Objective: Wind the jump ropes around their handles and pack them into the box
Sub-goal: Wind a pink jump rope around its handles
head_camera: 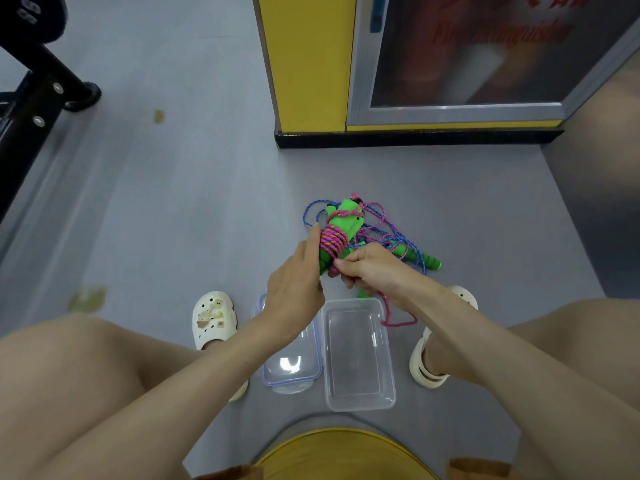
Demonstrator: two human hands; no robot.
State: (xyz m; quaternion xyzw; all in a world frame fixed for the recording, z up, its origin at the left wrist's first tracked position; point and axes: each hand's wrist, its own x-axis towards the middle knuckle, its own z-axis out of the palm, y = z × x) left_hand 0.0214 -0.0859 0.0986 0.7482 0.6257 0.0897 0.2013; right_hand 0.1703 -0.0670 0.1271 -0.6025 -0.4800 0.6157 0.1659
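Note:
My left hand [297, 276] grips a pair of green handles [346, 221] held together, with pink rope [333, 240] coiled round their middle. My right hand [372, 268] pinches the pink rope just below the coil; a loose length of it trails down past my right wrist to the floor. Behind my hands a second jump rope lies on the floor, blue rope [408, 245] in a tangle with its green handles [429, 261]. A clear plastic box [358, 355] stands open on the floor below my hands, with nothing inside.
The box's clear lid [292, 367] lies left of it. My feet in white clogs [213, 318] flank the box and lid. A yellow pillar [308, 64] with a fire extinguisher cabinet [467, 53] stands ahead. Black gym equipment [31, 98] is at the far left.

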